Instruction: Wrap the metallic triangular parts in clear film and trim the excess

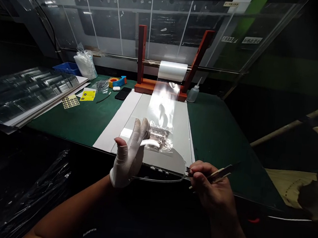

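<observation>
Right hand (211,187), bare, closed narrowly round a slim hand tool (221,174) with pale and dark parts, too small to settle as craft knife or tweezers. Its tip brought against the right end of a curved clear plastic piece (160,171). Left hand (129,154), in a white fabric glove, raised upright just left of centre above that piece, fingers (139,130) held close together: a narrow shape, with any grip on the white strip (149,143) beside them impossible to tell.

Clear plastic piece lying at the near end of a pale grey board (184,136), its curved edge near the table's near edge. Just farther off, a small clear bag (159,140) of silvery contents on a sheet of clear film (162,111), the film running far to a roll (172,71) on a steel rod between red wooden uprights (141,52). Green-topped table (214,132) beneath all this; squeeze bottle (192,94) far right, tape roll (117,81) and phone (122,93) far left.

Main risk judged at the tool tip: a slip under hand pressure liable to mark the clear plastic or catch the film. Near-edge position also a risk, with a knock possibly sending the piece off the table.
</observation>
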Demonstrator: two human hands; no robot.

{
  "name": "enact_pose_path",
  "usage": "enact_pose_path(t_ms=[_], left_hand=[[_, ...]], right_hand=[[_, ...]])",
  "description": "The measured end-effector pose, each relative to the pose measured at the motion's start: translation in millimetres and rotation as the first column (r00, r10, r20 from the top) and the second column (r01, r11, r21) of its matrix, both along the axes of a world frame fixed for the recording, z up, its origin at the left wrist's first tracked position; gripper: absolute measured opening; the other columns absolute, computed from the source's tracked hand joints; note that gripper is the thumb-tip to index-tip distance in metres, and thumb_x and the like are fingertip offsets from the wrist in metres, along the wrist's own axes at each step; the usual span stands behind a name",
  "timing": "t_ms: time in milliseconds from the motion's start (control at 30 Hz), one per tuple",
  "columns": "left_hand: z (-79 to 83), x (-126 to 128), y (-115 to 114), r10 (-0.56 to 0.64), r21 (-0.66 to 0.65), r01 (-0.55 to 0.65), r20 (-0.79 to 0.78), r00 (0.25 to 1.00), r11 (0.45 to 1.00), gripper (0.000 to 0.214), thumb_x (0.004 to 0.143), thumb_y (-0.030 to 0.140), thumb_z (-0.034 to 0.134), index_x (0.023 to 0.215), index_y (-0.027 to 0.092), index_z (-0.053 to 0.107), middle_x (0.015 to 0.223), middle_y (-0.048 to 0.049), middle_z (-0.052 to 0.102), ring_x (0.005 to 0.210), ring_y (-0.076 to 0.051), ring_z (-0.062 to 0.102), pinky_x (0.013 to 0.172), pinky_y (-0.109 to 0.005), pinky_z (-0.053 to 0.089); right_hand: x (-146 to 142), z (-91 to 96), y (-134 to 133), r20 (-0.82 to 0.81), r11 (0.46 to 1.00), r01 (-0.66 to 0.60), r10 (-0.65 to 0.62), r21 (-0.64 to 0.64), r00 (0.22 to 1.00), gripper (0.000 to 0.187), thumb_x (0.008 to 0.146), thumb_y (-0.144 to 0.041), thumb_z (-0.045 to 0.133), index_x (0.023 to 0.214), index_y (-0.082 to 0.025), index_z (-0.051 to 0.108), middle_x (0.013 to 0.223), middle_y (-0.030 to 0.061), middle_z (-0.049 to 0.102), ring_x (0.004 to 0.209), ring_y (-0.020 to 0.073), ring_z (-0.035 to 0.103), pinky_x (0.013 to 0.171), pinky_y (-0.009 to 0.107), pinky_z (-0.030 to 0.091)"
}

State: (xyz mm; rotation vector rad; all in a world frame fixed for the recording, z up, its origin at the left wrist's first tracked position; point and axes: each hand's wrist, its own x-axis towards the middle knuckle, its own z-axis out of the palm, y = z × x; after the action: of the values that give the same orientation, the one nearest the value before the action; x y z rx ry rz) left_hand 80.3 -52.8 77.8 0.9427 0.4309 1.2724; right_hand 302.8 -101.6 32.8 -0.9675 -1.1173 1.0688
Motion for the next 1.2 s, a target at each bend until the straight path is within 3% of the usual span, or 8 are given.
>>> enact_pose_path(t_ms=[433,633,733,833,900,967,1067,1200], left_hand=[[-2.7,-1.8,2.5,0.039,0.059,-0.034,-0.086,0.996,0.998,0.096,0.084,0.087,0.010,0.160,0.029,0.012,0.168,0.0027,0.012,0.156,-0.023,0.008,0.128,-0.041,0.011],[-14.2,-20.7,12.9,-0.049,0.078,0.067,-0.209,0.977,0.995,0.101,0.079,0.090,0.008,0.160,0.031,0.014,0.168,-0.0006,0.016,0.155,-0.028,0.006,0.128,-0.048,0.008],[-10.7,-35.9,23.8,0.026,0.282,0.134,-0.499,0.866,0.950,0.109,0.074,0.094,0.028,0.161,0.029,0.011,0.168,-0.0065,0.014,0.155,-0.033,0.006,0.127,-0.053,0.005],[5.7,-39.1,28.2,0.244,0.483,0.296,-0.773,0.585,0.824,0.135,0.058,0.088,0.067,0.161,0.024,0.008,0.167,-0.0155,0.013,0.153,-0.040,0.009,0.125,-0.059,0.008],[18.3,-33.1,26.6,0.327,0.494,0.436,-0.854,0.405,0.752,0.145,0.048,0.077,0.084,0.161,0.022,0.011,0.166,-0.0193,0.016,0.152,-0.045,0.009,0.122,-0.063,0.012],[27.4,-24.7,24.3,0.320,0.438,0.510,-0.897,0.306,0.740,0.141,0.049,0.066,0.090,0.160,0.023,0.016,0.163,-0.0200,0.024,0.150,-0.046,0.017,0.119,-0.065,0.022],[31.8,-17.0,24.1,0.207,0.334,0.535,-0.936,0.285,0.776,0.128,0.053,0.051,0.092,0.158,0.026,0.024,0.156,-0.0191,0.038,0.141,-0.045,0.037,0.112,-0.062,0.037],[28.8,-16.7,26.1,0.102,0.292,0.546,-0.931,0.350,0.785,0.114,0.051,0.039,0.092,0.152,0.027,0.040,0.151,-0.0167,0.044,0.136,-0.045,0.043,0.110,-0.061,0.040]], right_hand=[[-2.4,14.1,3.6,0.077,0.996,-0.006,-0.001,0.092,0.997,0.010,0.086,-0.034,0.076,0.085,-0.025,0.075,0.076,0.0005,0.062,0.051,0.0066,0.047,0.045,0.021,0.037],[-6.2,31.3,7.7,0.142,0.989,0.020,-0.041,0.145,0.989,0.010,0.083,-0.031,0.079,0.078,-0.023,0.076,0.072,0.0021,0.064,0.062,0.0120,0.056,0.054,0.023,0.044],[-4.8,40.3,8.8,0.194,0.988,-0.014,-0.017,0.157,0.981,0.007,0.082,-0.029,0.080,0.078,-0.024,0.076,0.073,0.0017,0.066,0.068,0.0136,0.060,0.062,0.024,0.048],[-3.2,46.7,9.9,0.267,0.986,-0.054,0.010,0.157,0.964,0.006,0.082,-0.028,0.079,0.078,-0.024,0.076,0.073,0.0010,0.068,0.068,0.0133,0.062,0.063,0.023,0.049],[-4.0,50.7,10.8,0.315,0.985,-0.065,0.012,0.157,0.949,0.007,0.082,-0.028,0.079,0.078,-0.024,0.075,0.073,0.0009,0.069,0.068,0.0134,0.062,0.062,0.023,0.048],[-6.6,55.5,11.0,0.364,0.985,-0.087,0.027,0.150,0.931,0.008,0.083,-0.028,0.079,0.079,-0.023,0.074,0.075,0.0010,0.069,0.069,0.0139,0.063,0.062,0.024,0.049],[-12.1,64.8,8.9,0.446,0.975,-0.153,0.067,0.159,0.893,0.005,0.085,-0.025,0.077,0.083,-0.023,0.073,0.077,0.0009,0.070,0.070,0.0146,0.065,0.063,0.025,0.050],[-17.1,77.1,1.5,0.500,0.960,-0.185,0.056,0.212,0.864,0.005,0.085,-0.023,0.077,0.083,-0.022,0.073,0.077,0.0015,0.071,0.069,0.0158,0.065,0.063,0.027,0.051]])
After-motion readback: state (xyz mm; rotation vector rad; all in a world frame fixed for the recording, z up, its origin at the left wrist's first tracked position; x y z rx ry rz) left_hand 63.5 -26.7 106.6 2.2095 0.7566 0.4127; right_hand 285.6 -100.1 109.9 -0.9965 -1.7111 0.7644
